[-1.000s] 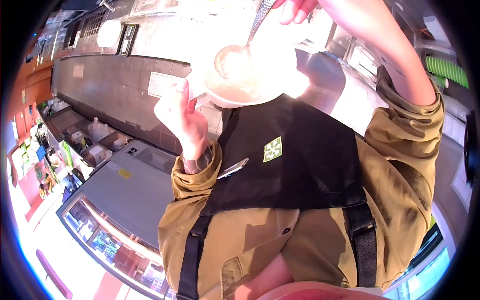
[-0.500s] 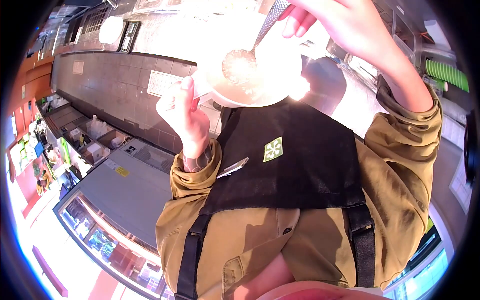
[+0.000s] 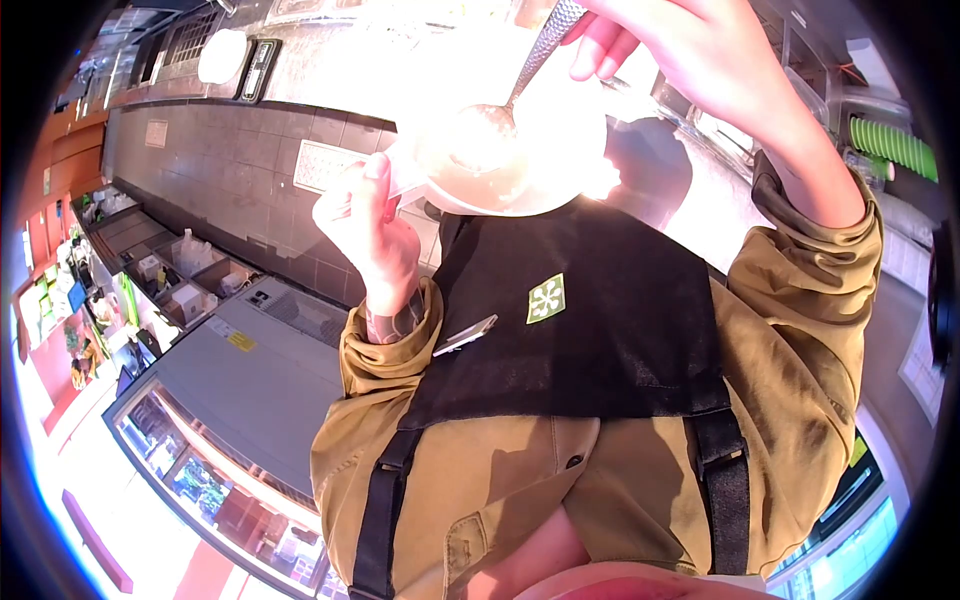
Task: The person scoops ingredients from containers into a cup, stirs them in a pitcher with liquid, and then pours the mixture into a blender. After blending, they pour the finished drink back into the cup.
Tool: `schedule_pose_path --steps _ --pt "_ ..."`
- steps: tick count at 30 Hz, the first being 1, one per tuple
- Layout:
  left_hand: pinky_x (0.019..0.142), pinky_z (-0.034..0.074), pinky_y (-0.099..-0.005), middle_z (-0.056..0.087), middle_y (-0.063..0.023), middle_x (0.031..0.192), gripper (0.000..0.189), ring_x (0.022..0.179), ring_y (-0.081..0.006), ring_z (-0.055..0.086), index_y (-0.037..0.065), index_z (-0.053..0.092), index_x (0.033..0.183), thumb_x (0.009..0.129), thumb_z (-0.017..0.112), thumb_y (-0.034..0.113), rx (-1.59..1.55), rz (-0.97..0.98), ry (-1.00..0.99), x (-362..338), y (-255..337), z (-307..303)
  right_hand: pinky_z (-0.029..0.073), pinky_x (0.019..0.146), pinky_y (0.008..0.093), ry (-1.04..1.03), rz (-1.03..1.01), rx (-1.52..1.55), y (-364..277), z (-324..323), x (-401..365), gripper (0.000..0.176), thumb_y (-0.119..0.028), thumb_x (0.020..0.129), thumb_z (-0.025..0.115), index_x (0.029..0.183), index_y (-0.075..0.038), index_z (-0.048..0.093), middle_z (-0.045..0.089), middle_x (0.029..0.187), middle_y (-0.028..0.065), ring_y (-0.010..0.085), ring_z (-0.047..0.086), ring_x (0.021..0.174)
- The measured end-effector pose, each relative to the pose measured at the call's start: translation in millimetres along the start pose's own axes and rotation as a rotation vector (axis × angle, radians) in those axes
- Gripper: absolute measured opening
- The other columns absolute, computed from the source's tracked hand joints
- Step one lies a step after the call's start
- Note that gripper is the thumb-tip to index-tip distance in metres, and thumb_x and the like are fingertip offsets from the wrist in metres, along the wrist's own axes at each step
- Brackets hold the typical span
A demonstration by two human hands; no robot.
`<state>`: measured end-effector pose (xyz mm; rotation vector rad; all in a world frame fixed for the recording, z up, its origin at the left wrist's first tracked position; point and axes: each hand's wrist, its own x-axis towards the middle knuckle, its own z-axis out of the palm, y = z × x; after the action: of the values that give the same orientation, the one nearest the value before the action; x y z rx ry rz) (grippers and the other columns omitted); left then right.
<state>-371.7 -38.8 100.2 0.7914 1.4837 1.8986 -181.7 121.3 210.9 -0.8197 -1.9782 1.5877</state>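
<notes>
My left hand is closed around the short handle of a white, rounded vessel like a wide cup, held in front of my chest. Strong glare washes out much of the vessel and what is inside. In my right hand is a metal spoon with a dimpled handle, gripped near its top end. The spoon slants down to the left, its head inside the vessel and partly lost in the brightness. A pale, shiny substance shows around the spoon's head, too overexposed to name.
A sunlit counter runs beyond the vessel, with a small dark scale-like device and a round white item. A grey-topped display case stands at lower left. A green ribbed hose lies at far right.
The spoon's head has shifted slightly within the vessel and its outline is less distinct now. My right hand has moved only a little; the left hand stays in place on the handle.
</notes>
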Motion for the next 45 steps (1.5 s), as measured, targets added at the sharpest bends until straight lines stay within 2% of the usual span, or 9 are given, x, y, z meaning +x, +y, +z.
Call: schedule_pose_path --steps 5,10,11,15,21,30,36,41,45 --pt "0.049 0.023 -0.0209 0.051 0.0007 0.06 0.025 0.052 -0.0055 0.036 0.002 0.059 0.068 0.084 0.059 0.021 0.007 -0.014 -0.033 -4 -3 -9 0.051 0.048 0.023 -0.005 -0.082 -0.008 4 2 -6 0.021 -0.013 0.093 0.054 0.083 0.006 0.056 0.062 0.07 0.0099 0.0142 0.066 0.058" --pt "0.049 0.015 -0.0259 0.032 0.0039 0.052 0.041 0.051 -0.0051 0.025 0.007 0.032 0.051 0.08 0.062 0.008 0.057 0.184 0.001 -10 -8 -9 0.055 0.064 0.0278 -0.064 -0.198 -0.189 39 22 -16 0.02 -0.016 0.092 0.055 0.095 0.003 0.059 0.063 0.072 0.011 0.0189 0.066 0.062" --pt "0.05 0.015 -0.026 0.032 0.0037 0.053 0.04 0.051 -0.0055 0.025 0.007 0.032 0.052 0.079 0.061 0.007 0.059 0.228 -0.01 -11 -8 -9 0.055 0.065 0.0292 -0.127 -0.594 -0.569 46 24 -17 0.017 -0.013 0.089 0.057 0.098 0.001 0.06 0.064 0.079 0.0105 0.021 0.067 0.073" --pt "0.05 0.016 -0.026 0.031 0.003 0.053 0.037 0.053 -0.0064 0.024 0.006 0.031 0.053 0.078 0.059 0.005 0.066 0.361 -0.057 -15 -4 -7 0.054 0.062 0.0344 -0.293 -0.9 -0.636 80 46 -23 0.021 -0.008 0.079 0.058 0.1 -0.002 0.06 0.063 0.08 0.0105 0.0251 0.065 0.074" --pt "0.051 0.016 -0.0257 0.03 0.0028 0.053 0.037 0.053 -0.006 0.024 0.006 0.031 0.053 0.077 0.058 0.002 0.086 0.239 -0.085 -21 5 3 0.052 0.06 0.039 -0.645 -0.349 -0.906 74 61 -19 0.021 -0.008 0.083 0.055 0.101 0.002 0.058 0.062 0.071 0.0167 0.0291 0.065 0.067" --pt "0.051 0.015 -0.0261 0.029 0.0032 0.053 0.038 0.054 -0.0058 0.023 0.006 0.03 0.053 0.078 0.058 0.002 0.125 0.214 -0.068 -25 5 6 0.05 0.049 0.0313 -0.551 0.216 -0.303 72 65 -8 0.024 -0.014 0.091 0.051 0.099 0.006 0.061 0.064 0.07 0.0162 0.022 0.067 0.057" --pt "0.051 0.014 -0.0268 0.029 0.0033 0.053 0.041 0.054 -0.006 0.022 0.006 0.029 0.053 0.08 0.059 0.006 0.138 0.237 -0.031 -18 -5 4 0.05 0.05 0.0276 -0.326 0.135 -0.176 42 44 -3 0.024 -0.019 0.095 0.052 0.107 0.0 0.061 0.065 0.072 0.0113 0.0156 0.069 0.063" --pt "0.05 0.015 -0.0275 0.029 0.0035 0.051 0.043 0.052 -0.0062 0.023 0.007 0.029 0.051 0.081 0.059 0.007 0.208 0.315 -0.006 -16 -13 1 0.052 0.048 0.0274 -0.25 0.29 -0.05 -5 20 -1 0.026 -0.013 0.092 0.051 0.085 0.01 0.057 0.065 0.075 0.0167 0.0192 0.069 0.06" --pt "0.05 0.015 -0.0275 0.03 0.0035 0.051 0.043 0.051 -0.0061 0.024 0.007 0.03 0.051 0.081 0.06 0.009 0.134 0.238 0.002 -16 -12 1 0.051 0.048 0.027 -0.171 0.038 -0.014 8 13 -10 0.026 -0.014 0.093 0.051 0.089 0.011 0.06 0.065 0.075 0.0151 0.0196 0.069 0.06"
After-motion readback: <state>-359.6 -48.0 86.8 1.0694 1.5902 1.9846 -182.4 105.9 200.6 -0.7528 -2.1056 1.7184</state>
